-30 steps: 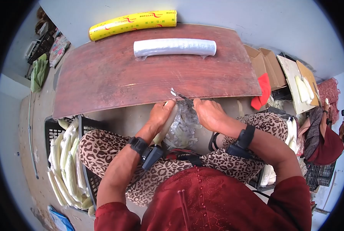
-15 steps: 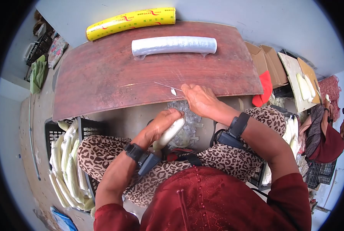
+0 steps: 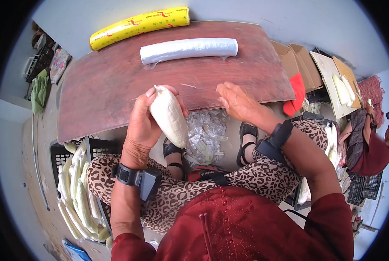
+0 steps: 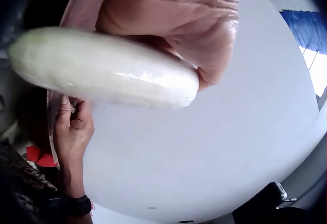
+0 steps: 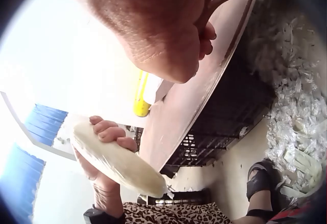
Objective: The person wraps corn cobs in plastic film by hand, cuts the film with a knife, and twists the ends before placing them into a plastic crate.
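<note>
Wrapped pale vegetable: held aloft near the table, long axis slanted, one end pointed away from the body, the other toward the lap
Left hand: curled round it
Right hand: raised, fingers bent; whether the brown handle is gripped cannot be told
Red-brown tabletop: topped by white roll

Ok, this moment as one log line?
left hand: holds pale wrapped vegetable | right hand: grips brown-handled tool | table: white roll
</note>
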Action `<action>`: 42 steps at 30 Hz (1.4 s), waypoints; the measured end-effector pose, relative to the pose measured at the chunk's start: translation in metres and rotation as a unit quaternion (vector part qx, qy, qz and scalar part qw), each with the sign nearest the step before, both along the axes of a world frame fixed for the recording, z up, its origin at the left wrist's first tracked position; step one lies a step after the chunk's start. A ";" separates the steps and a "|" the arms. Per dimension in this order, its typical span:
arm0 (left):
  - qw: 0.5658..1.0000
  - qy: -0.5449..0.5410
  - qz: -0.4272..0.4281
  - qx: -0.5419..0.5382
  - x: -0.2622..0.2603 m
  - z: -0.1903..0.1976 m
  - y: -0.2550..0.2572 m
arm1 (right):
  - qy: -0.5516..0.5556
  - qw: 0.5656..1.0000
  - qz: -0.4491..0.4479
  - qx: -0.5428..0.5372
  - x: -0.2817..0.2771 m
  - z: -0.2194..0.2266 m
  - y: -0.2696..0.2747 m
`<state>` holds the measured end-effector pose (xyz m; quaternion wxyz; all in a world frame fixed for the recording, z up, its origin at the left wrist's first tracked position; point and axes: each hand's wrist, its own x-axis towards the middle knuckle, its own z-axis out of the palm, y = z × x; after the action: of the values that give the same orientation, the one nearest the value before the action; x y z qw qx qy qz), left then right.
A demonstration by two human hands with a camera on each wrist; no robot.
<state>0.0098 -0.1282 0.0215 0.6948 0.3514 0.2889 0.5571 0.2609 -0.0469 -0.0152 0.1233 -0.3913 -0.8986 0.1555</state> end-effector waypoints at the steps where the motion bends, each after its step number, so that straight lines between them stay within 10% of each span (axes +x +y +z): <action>1: 1.000 0.003 0.008 -0.005 0.001 -0.001 0.001 | -0.004 1.000 -0.018 0.009 0.002 0.000 0.004; 12: 0.987 -0.039 0.107 -0.114 0.015 -0.001 0.008 | 0.027 0.979 -0.033 0.202 0.006 -0.005 0.023; 14: 0.980 -0.057 0.147 -0.124 0.017 -0.001 0.012 | 0.148 0.988 -0.028 -0.023 -0.003 0.026 0.015; 17: 0.977 -0.062 0.164 -0.119 0.020 -0.003 0.019 | 0.325 0.877 0.034 -0.353 -0.011 0.094 -0.018; 22: 0.982 -0.091 0.106 -0.128 0.043 -0.004 0.026 | 0.433 0.617 0.306 -0.582 -0.020 0.156 -0.089; 29: 0.999 0.018 -0.028 -0.028 0.076 0.008 0.028 | 0.582 0.436 0.473 -0.498 -0.055 0.157 -0.145; 36: 0.995 0.017 -0.093 -0.018 0.095 0.015 0.031 | 0.602 0.388 0.462 -0.523 -0.050 0.172 -0.163; 39: 0.994 -0.028 -0.099 -0.039 0.100 0.020 0.035 | 0.442 0.406 0.468 -0.649 -0.030 0.188 -0.139; 42: 0.994 -0.051 -0.088 -0.041 0.104 0.023 0.036 | 0.549 0.375 0.475 -0.577 -0.046 0.180 -0.151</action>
<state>0.1140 -0.0918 0.0440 0.7688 0.3177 0.2438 0.4985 0.2149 -0.1976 0.1646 0.2395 0.2943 -0.3652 0.8501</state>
